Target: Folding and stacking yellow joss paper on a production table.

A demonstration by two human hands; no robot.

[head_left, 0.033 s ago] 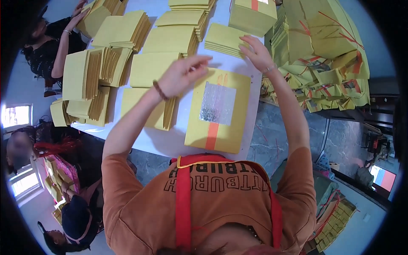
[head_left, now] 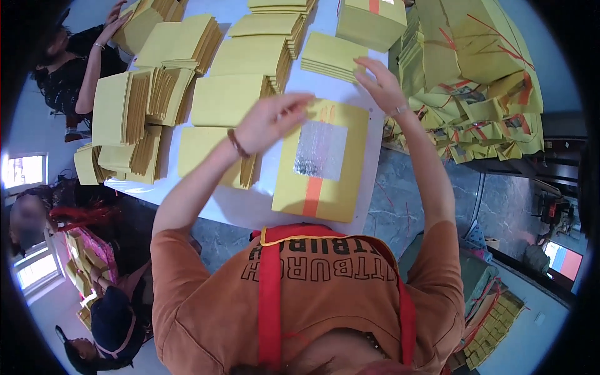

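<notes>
Right before me on the table lies a yellow paper stack (head_left: 290, 194) with a shiny silver and pale rectangle and an orange-red stripe on top. Over its far left corner hovers my left hand (head_left: 267, 127), fingers stretched out and nothing in them. My right hand (head_left: 381, 87) is beyond the far right corner, its fingers parted and empty. Its fingertips are at the right end of a smaller fanned stack of yellow paper (head_left: 331, 55); whether they touch it I cannot tell.
Rows of yellow stacks (head_left: 228, 103) cover the white table (head_left: 219, 209) at left. A taller yellow block (head_left: 369, 28) stands at the far end. Heaped yellow paper with red strips (head_left: 487, 56) is at right. Another person's hands (head_left: 112, 25) touch a stack at far left.
Both my hands have come slightly nearer to me, the left a little more over the banded stack. The stacks stay where they were.
</notes>
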